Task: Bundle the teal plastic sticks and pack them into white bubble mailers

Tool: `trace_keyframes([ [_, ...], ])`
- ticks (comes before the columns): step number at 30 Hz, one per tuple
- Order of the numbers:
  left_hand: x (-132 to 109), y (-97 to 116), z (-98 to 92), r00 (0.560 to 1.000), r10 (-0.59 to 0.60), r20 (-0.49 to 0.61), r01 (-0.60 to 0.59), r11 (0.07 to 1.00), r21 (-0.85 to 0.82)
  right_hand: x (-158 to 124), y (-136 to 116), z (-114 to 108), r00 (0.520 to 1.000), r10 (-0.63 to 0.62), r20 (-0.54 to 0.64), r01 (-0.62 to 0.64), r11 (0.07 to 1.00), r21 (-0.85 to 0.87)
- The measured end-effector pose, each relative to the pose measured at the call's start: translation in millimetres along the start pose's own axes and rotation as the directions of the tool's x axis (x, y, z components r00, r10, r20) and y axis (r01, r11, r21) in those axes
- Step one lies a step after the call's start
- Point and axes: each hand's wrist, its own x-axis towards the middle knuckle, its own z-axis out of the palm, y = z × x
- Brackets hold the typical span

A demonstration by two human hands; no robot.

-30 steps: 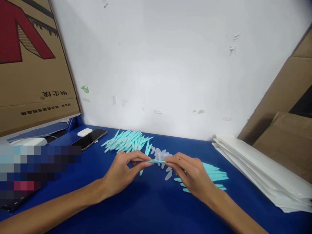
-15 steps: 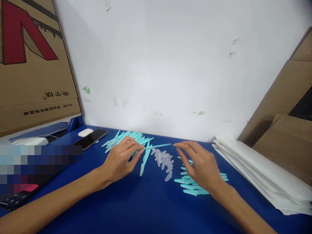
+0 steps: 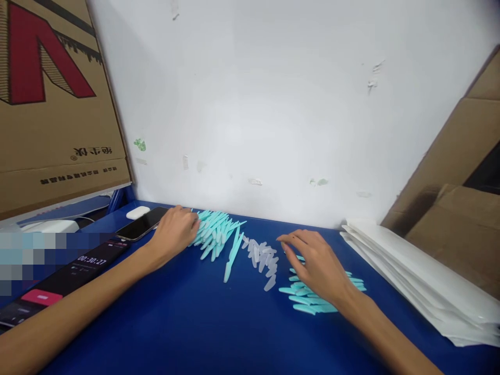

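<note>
My left hand [image 3: 177, 229] is at the left side of a pile of turquoise eyebrow razors [image 3: 215, 232], fingers curled down against it. Whatever its fingertips grip is hidden. My right hand [image 3: 318, 260] hovers over a second group of turquoise razors [image 3: 307, 300], thumb and forefinger drawn together in a pinch. A tiny pale bit may be between those fingertips, too small to name. Between the hands lies a loose cluster of translucent caps [image 3: 262, 256]. Two razors lie slanted beside the left pile, one nearer razor [image 3: 230, 263] pointing toward me.
A dark phone [image 3: 142, 225] and a white case [image 3: 137, 212] lie at the back left. Nearer, another phone [image 3: 78, 271] shows a running timer. White sheets or bags [image 3: 414, 281] are stacked at right. A white wall and cardboard boxes [image 3: 58, 130] border the blue table [image 3: 219, 323].
My left hand has moved left from the middle to the pile, and the razor it held out in the air no longer shows. My right hand has barely moved.
</note>
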Motion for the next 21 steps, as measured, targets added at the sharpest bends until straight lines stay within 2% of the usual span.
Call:
trace_keyframes([
  [3, -1, 2, 1.9, 1.000, -0.011, 0.018, 0.012, 0.998, -0.055, 0, 1, 0, 0.999, 0.008, 0.037, -0.009, 1.000, 0.012],
  [5, -3, 6, 0.1, 0.999, 0.000, -0.033, -0.003, 0.997, -0.082, 0, 2, 0, 0.998, 0.013, 0.055, -0.014, 1.000, 0.017],
  [7, -6, 12, -4.0, 0.992, 0.051, -0.115, -0.067, 0.988, -0.143, 0, 1, 0, 0.997, 0.022, 0.077, -0.023, 1.000, 0.018],
  [9, -11, 21, -9.2, 0.973, 0.171, -0.156, -0.204, 0.954, -0.222, 0, 1, 1, 0.994, 0.029, 0.104, -0.032, 0.999, 0.027],
  [11, -19, 33, -13.7, 0.928, 0.349, -0.132, -0.373, 0.884, -0.282, -1, 0, 3, 0.990, 0.030, 0.135, -0.035, 0.999, 0.041],
  [13, -27, 45, -16.2, 0.856, 0.510, -0.088, -0.509, 0.799, -0.321, -1, 0, 5, 0.986, 0.038, 0.161, -0.045, 0.998, 0.040],
  [15, -33, 55, -15.8, 0.795, 0.603, -0.063, -0.582, 0.731, -0.356, -1, 2, 5, 0.984, 0.061, 0.169, -0.062, 0.998, 0.003],
  [16, -35, 58, -14.5, 0.781, 0.623, -0.054, -0.595, 0.713, -0.370, -1, 4, 5, 0.982, 0.081, 0.172, -0.076, 0.997, -0.031],
  [18, -37, 61, -10.6, 0.783, 0.620, -0.039, -0.585, 0.715, -0.384, 0, 11, 2, 0.973, 0.126, 0.193, -0.104, 0.987, -0.121],
  [21, -37, 60, -5.2, 0.817, 0.576, -0.010, -0.540, 0.759, -0.364, 0, 26, -6, 0.941, 0.186, 0.285, -0.118, 0.964, -0.238],
])
